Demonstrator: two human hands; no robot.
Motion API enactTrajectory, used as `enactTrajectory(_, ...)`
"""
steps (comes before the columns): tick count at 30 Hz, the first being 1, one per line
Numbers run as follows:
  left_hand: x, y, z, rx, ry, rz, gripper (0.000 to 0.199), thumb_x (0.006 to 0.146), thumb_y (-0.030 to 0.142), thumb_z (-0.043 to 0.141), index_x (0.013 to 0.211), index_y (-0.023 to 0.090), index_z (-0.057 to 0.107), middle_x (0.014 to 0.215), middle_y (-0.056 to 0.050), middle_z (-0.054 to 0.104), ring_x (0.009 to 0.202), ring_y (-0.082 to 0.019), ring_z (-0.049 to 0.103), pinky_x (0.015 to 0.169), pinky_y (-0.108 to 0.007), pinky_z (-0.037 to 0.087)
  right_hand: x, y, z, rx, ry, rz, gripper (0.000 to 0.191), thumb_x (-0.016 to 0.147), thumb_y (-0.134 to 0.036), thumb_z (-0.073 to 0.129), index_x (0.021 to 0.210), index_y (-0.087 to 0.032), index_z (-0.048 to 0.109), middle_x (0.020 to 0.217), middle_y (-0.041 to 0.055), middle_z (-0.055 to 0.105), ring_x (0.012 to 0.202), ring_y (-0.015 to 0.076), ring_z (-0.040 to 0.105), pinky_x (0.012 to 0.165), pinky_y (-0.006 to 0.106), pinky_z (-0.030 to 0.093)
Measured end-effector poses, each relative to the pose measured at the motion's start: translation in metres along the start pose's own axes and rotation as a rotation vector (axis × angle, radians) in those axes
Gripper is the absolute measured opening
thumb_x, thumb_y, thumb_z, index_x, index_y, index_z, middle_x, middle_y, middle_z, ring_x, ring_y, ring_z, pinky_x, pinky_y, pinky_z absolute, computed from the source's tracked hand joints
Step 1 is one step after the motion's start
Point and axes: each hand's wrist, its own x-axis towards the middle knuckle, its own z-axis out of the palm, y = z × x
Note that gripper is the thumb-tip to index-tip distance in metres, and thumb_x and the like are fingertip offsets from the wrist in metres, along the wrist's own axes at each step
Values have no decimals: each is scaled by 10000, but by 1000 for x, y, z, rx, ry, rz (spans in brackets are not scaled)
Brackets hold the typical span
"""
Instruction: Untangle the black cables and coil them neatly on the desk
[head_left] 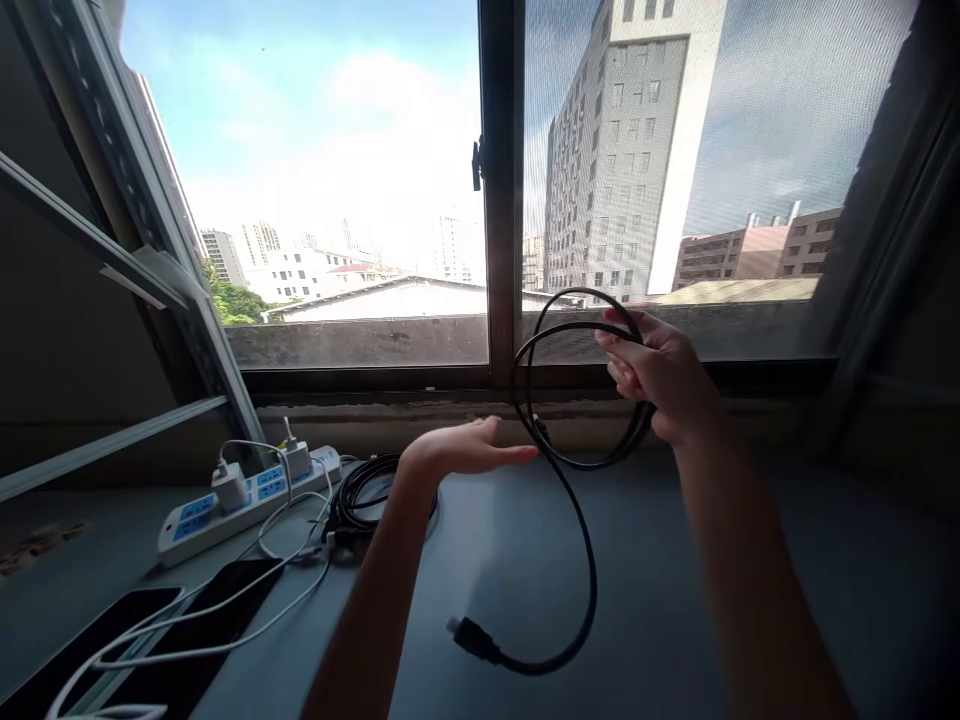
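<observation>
R hand pinches the black cable b/w thumb & fingers, up in front of the window. L hand is stretched out flat, gripping nothing visible; its fingertip is right by the loops, but can't tell if it's touching. Cable is in a couple of loose loops hanging off the R hand, w/ one long tail curving down toward the viewer to a plug. Can't tell if that plug rests on the bench or hangs just above it. A small dark end shows by the loops' lower L side, prob. the other plug.

Risks, my guess: loops could slip or spring apart b/c only one pinch holds them; tail could twist or snag, as it's loose & plug is heavier; loops could tangle if the small end crosses thru.

Further out, L side: a coiled dark cable, then a power strip w/ two white chargers plugged in, white cords straggling over two dark flat devices, maybe phones or tablets. Metal rack far L; window frame behind.

Brands/labels: none legible; any print on plugs, chargers or strip is too small to read.
</observation>
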Motion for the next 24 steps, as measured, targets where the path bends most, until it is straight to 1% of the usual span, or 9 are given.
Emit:
enactTrajectory(3, 11, 8, 12, 125, -289, 12, 941, 657, 799, 420, 1298, 111, 443, 1302, -167, 480, 1148, -325, 478, 906, -356, 383, 0, -4, -4, 48, 88, -48, 379, 571, -272, 703, 895, -190, 523, 436, -96, 319, 343, 102, 233, 334, 162, 140)
enactTrajectory(6, 20, 19, 25, 130, -484, 74, 906, 692, 755, 445, 1343, 129, 382, 1199, -153, 568, 1006, -268, 583, 795, -305, 440, 0, -7, -10, 110, 92, -95, 387, 585, -256, 730, 921, -192, 548, 429, -97, 321, 352, 104, 220, 335, 163, 146)
enactTrajectory(9, 27, 23, 35, 127, -578, 109, 645, 861, 556, 373, 1370, 162, 332, 1202, -119, 571, 981, -215, 603, 802, -283, 442, 1, -7, -20, 121, 103, -127, 379, 581, -258, 749, 910, -195, 572, 433, -94, 323, 358, 104, 215, 338, 163, 137)
enactTrajectory(11, 34, 21, 43, 133, -603, 80, 519, 915, 397, 318, 1382, 171, 299, 1216, -115, 562, 962, -203, 615, 804, -290, 451, 3, -6, -27, 67, 132, -156, 372, 577, -260, 756, 908, -188, 602, 435, -85, 333, 362, 106, 225, 338, 164, 142)
enactTrajectory(15, 51, 16, 68, 168, -671, 20, 557, 887, 269, 391, 1393, 89, 245, 1155, -178, 588, 867, -232, 641, 764, -344, 478, 6, -3, -40, -15, 161, -206, 353, 595, -257, 751, 925, -181, 651, 433, -74, 339, 364, 116, 254, 336, 170, 164)
enactTrajectory(17, 59, 18, 83, 126, -741, 68, 516, 895, 308, 398, 1357, 90, 324, 1104, -151, 618, 820, -196, 642, 770, -315, 478, 6, -3, -44, -26, 175, -224, 338, 603, -252, 747, 923, -187, 658, 430, -73, 342, 362, 118, 260, 333, 170, 170)
enactTrajectory(20, 67, 26, 104, -53, -832, 231, 545, 887, 469, 392, 1317, 133, 388, 1127, -115, 599, 809, -168, 626, 766, -288, 474, 7, -3, -46, -20, 199, -235, 341, 599, -245, 755, 921, -187, 656, 431, -70, 350, 356, 115, 252, 323, 169, 171)
enactTrajectory(22, 67, 34, 112, -145, -842, 329, 621, 841, 559, 432, 1297, 139, 401, 1178, -117, 558, 870, -184, 609, 798, -304, 460, 8, -2, -47, 10, 219, -221, 348, 597, -244, 759, 920, -200, 637, 431, -72, 349, 352, 115, 247, 319, 169, 170)
enactTrajectory(24, 63, 42, 114, -129, -853, 329, 630, 796, 623, 452, 1204, 146, 483, 1146, -106, 568, 932, -208, 592, 827, -320, 445, 10, 1, -47, 27, 259, -218, 347, 605, -248, 753, 919, -217, 610, 431, -77, 346, 347, 116, 245, 318, 172, 174)
